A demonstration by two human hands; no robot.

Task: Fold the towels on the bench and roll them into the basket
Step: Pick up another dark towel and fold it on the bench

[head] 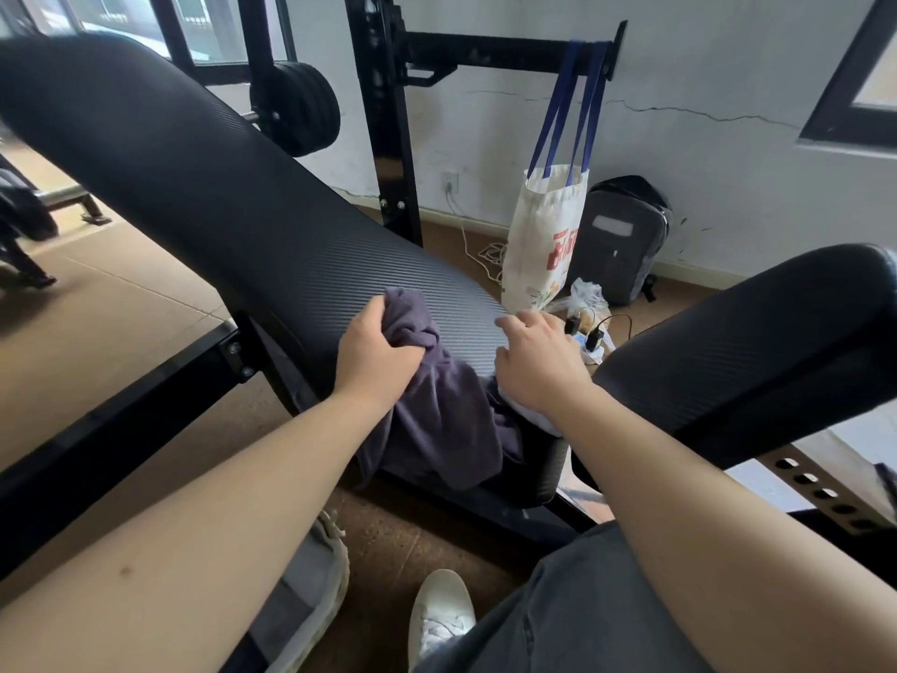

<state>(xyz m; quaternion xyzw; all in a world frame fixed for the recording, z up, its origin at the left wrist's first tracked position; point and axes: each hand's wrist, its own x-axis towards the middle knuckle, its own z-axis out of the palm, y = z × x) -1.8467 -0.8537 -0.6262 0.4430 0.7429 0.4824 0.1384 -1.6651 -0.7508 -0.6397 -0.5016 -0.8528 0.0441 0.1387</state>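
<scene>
Cracked white wall and brown floor backed the scene, with a black rack and its stacked weight plates point(296, 106) beyond the head of the worktop. That long black padded worktop point(218, 196), ribbed like carbon weave, ran from upper left down to its low end in mid-view.

At that low end lay the crumpled purple-grey terry towel point(446, 420), one end bunched up on the pad and the rest hanging off the edge toward the floor, so its long axis ran down and away from the worktop. My left hand point(376, 354) had its fingers clamped on the bunched upper end. My right hand point(539, 364) rested on the pad's end just right of the towel, fingers spread and lightly bent, clamped on nothing I could see. A pale cloth point(536, 422) showed under its heel; I could not tell whether that was a second towel.

I judged the hanging end had to come up onto the worktop, and the right hand was nearer to it. No basket was in view.

Right of the worktop hung a cream tote bag point(543, 245) with blue straps; its red print was too small to read.
</scene>
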